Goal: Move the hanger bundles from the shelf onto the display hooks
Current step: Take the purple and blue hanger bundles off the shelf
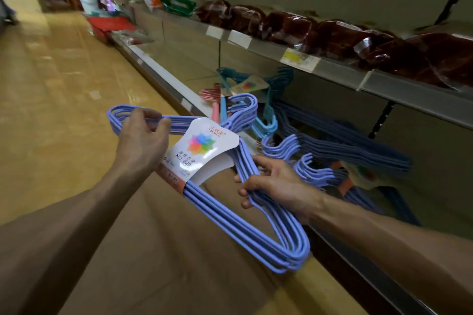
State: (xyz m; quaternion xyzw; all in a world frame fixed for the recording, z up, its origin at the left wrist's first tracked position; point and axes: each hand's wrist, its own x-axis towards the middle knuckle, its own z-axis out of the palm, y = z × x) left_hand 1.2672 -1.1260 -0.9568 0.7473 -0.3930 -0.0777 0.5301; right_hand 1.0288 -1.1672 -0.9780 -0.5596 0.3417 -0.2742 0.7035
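From my seat at the feed, the largest thing I see is the long grey metal store shelving running along the right, its upper shelf carrying dark red plastic-wrapped packs with a yellow price tag on the front edge. To the left is the glossy tan floor, and a brown cardboard box sits below the arms. On the lower shelf lies a loose heap of blue wire hanger bundles, with a teal bundle and a pink one further back. In front of the shelf, held in the air over the box, is the bundle of periwinkle-blue coated wire hangers, tilted, hooks pointing toward the shelf. A white paper label sleeve with a multicoloured star print wraps its middle. The left hand has its grip closed on the far shoulder end, thumb and fingers pinching the wires. The right hand grips the near sloping arm of the bundle, fingers curled around the wires.
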